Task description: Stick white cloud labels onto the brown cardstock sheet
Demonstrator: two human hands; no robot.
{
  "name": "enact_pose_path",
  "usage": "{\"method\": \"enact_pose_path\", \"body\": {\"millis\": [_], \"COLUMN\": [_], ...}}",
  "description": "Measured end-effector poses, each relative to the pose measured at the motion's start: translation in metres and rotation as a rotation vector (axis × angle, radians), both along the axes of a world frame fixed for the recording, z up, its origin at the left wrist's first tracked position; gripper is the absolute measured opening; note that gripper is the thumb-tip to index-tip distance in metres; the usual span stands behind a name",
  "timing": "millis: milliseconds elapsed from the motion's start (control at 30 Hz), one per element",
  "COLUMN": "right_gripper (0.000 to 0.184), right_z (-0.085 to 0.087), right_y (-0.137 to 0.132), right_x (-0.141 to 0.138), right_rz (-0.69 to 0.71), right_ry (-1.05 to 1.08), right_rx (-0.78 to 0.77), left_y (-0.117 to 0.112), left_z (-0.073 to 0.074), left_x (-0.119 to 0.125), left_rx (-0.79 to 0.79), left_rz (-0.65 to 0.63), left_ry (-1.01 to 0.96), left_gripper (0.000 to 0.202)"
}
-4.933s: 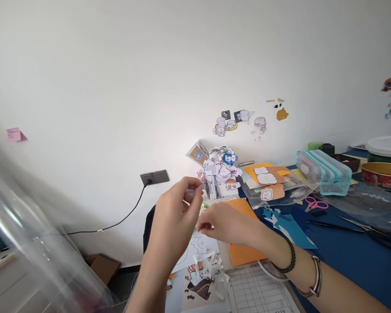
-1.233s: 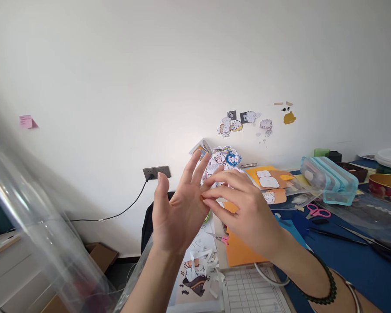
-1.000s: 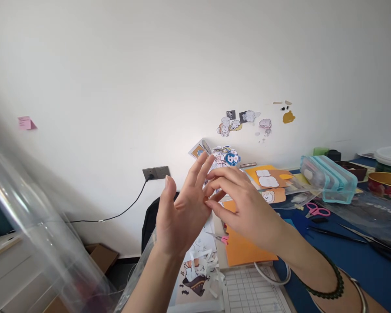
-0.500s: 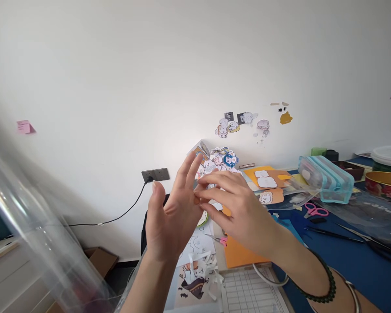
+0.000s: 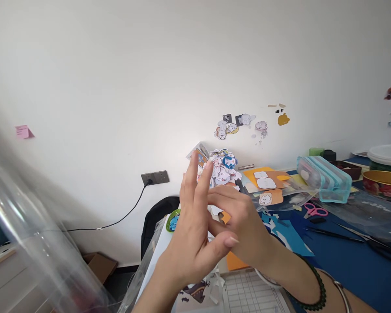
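My left hand (image 5: pixel 195 230) is raised in the middle of the view, fingers pointing up and thumb stretched to the right. It is open and I see nothing in it. Just behind it, my right hand (image 5: pixel 244 224) reaches in from the right, its fingers apart and partly bent against the left hand. Its fingertips are hidden. Below the hands lie an orange sheet (image 5: pixel 236 262) and a white grid-lined board (image 5: pixel 247 291). A pile of cut-out paper stickers (image 5: pixel 223 171) stands behind them, and a green-rimmed round item (image 5: pixel 172 221) shows left of my left hand.
On the blue desk to the right are blue paper scraps (image 5: pixel 289 232), pink scissors (image 5: pixel 315 211), black tweezers (image 5: pixel 334 234) and larger scissors (image 5: pixel 371 241). Farther back stand a turquoise clear case (image 5: pixel 326 178) and a red tin (image 5: pixel 382 191). Clear plastic film (image 5: pixel 35 234) hangs at left.
My left hand has turned over, its thumb swinging from the left side to the right. My right hand has gone from in front of the left hand's edge to partly behind it.
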State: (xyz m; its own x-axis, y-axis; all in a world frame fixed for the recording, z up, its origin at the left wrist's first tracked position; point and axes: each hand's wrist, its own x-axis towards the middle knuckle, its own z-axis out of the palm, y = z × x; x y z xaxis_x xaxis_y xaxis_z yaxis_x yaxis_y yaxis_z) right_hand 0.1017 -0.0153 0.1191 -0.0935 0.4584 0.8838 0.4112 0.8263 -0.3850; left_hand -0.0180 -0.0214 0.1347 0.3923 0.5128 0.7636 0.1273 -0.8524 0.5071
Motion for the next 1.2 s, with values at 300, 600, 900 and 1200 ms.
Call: {"method": "enact_pose_path", "body": {"millis": [300, 600, 900, 1200], "right_gripper": [0.014, 0.016, 0.019, 0.014], "right_z": [0.003, 0.007, 0.000, -0.001], "right_y": [-0.001, 0.002, 0.017, 0.026], "right_x": [0.001, 0.009, 0.010, 0.015], "right_rz": [0.073, 0.185, 0.205, 0.034], "right_ry": [0.048, 0.110, 0.072, 0.079], "right_rx": [-0.178, -0.347, -0.449, -0.355], "left_y": [-0.001, -0.009, 0.017, 0.019], "left_z": [-0.001, 0.006, 0.007, 0.012], "left_x": [0.000, -0.002, 0.002, -0.003], "left_rx": [0.032, -0.346, -0.656, -0.644], "left_rz": [0.039, -0.120, -0.249, -0.193], "left_ry": [0.120, -0.160, -0.426, -0.477], "left_gripper": [0.066, 0.056, 0.050, 0.045]}}
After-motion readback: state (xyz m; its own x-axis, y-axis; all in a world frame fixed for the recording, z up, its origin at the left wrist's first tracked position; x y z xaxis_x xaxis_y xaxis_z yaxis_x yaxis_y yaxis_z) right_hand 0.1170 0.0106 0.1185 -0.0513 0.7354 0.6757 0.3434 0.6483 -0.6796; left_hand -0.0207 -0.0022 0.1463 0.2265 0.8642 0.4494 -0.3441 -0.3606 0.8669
